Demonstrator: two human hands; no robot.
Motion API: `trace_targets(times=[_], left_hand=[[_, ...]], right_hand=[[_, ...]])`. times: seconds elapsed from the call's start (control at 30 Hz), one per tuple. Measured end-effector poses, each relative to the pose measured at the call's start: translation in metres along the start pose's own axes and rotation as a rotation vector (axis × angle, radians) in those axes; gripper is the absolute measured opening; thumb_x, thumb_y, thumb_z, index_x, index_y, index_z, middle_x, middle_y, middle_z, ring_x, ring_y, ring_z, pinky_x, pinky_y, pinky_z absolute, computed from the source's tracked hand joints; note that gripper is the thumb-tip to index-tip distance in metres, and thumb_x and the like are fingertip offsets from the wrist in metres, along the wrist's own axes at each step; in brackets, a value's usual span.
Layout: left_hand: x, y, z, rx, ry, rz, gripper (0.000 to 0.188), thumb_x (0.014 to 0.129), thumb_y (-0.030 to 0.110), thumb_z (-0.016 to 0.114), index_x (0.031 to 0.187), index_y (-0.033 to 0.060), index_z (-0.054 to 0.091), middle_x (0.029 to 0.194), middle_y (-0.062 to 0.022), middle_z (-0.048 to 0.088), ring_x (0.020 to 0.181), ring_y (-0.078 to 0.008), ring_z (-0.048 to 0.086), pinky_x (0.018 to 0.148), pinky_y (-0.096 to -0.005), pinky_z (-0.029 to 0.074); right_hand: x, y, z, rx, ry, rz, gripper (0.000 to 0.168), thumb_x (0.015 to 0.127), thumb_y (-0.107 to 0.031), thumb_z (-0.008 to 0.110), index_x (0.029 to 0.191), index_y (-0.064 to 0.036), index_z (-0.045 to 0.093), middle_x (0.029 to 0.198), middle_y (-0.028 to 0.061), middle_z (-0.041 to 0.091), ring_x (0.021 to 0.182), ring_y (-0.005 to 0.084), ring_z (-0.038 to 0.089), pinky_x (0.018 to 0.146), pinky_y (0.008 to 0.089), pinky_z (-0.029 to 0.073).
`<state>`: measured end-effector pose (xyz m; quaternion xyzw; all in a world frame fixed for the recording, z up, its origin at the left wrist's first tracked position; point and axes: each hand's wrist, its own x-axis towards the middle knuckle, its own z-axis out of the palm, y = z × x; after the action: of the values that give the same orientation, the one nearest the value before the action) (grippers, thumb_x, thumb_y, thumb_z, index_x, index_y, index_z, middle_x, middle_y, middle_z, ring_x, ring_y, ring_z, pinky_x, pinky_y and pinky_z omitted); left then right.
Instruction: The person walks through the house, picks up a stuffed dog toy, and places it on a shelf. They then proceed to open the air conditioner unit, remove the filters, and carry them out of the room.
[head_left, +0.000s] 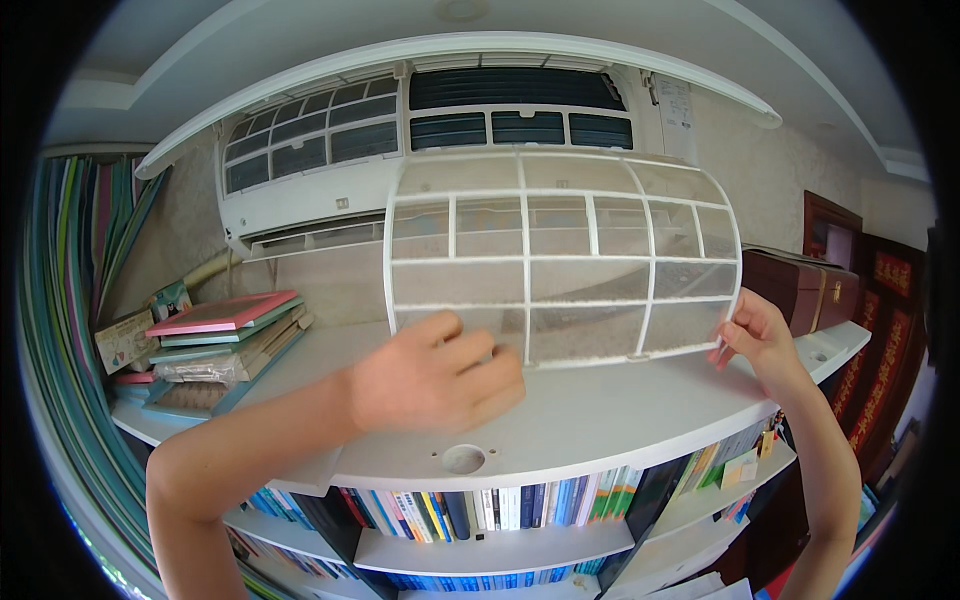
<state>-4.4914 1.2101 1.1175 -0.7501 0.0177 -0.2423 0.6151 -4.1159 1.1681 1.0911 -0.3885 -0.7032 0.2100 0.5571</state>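
Note:
A dusty mesh air filter (585, 281) with a white plastic grid frame stands tilted in front of me, below a wall-mounted air conditioner (300, 202). My right hand (757, 334) pinches the lower right edge of its frame between thumb and fingers. Blurred and with curled fingers, my left hand (442, 375) is in front of the filter's lower left part; whether it touches the mesh is hidden. The unit's front panel (465, 49) is raised. A second filter (311, 135) sits in its left half, while dark fins (517, 90) lie bare on the right.
Beneath my hands runs a white bookcase top (592, 405) with a round hole (463, 459). Picture frames and boxes (225, 337) are stacked at left beside a striped curtain (75, 300). A dark red case (795, 289) stands at right. Books (487, 510) fill the shelves below.

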Motion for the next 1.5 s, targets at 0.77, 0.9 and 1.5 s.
trace_targets(times=[0.77,0.9,1.5], left_hand=[[-0.045,0.000,-0.021,-0.238,-0.124,-0.020,0.013,0.062,0.015,0.059,0.074,0.0125,0.053,0.071,0.0016,0.045,0.067,-0.0106,0.048,0.056,-0.0225,0.038],[-0.062,-0.007,-0.034,-0.274,-0.153,0.010,0.014,0.061,0.014,0.059,0.073,0.0128,0.052,0.071,0.0019,0.045,0.066,-0.0105,0.048,0.055,-0.0224,0.038],[-0.096,-0.022,-0.073,-0.336,-0.175,-0.081,0.020,0.062,0.015,0.071,0.076,0.0111,0.057,0.076,-0.0027,0.055,0.065,-0.0159,0.054,0.052,-0.0280,0.042]], right_hand=[[0.019,0.000,0.047,-0.071,-0.217,0.207,0.006,0.090,-0.008,0.055,0.085,-0.004,0.054,0.079,0.0020,0.060,0.073,0.0096,0.057,0.069,0.0233,0.045],[0.019,-0.006,0.065,-0.108,-0.247,0.178,0.009,0.090,-0.009,0.057,0.082,-0.005,0.055,0.078,0.0002,0.059,0.074,0.0073,0.055,0.069,0.0222,0.044],[0.028,-0.039,0.094,-0.158,-0.324,0.099,0.013,0.087,-0.010,0.059,0.076,-0.003,0.055,0.072,-0.0016,0.056,0.071,0.0062,0.050,0.068,0.0211,0.042]])
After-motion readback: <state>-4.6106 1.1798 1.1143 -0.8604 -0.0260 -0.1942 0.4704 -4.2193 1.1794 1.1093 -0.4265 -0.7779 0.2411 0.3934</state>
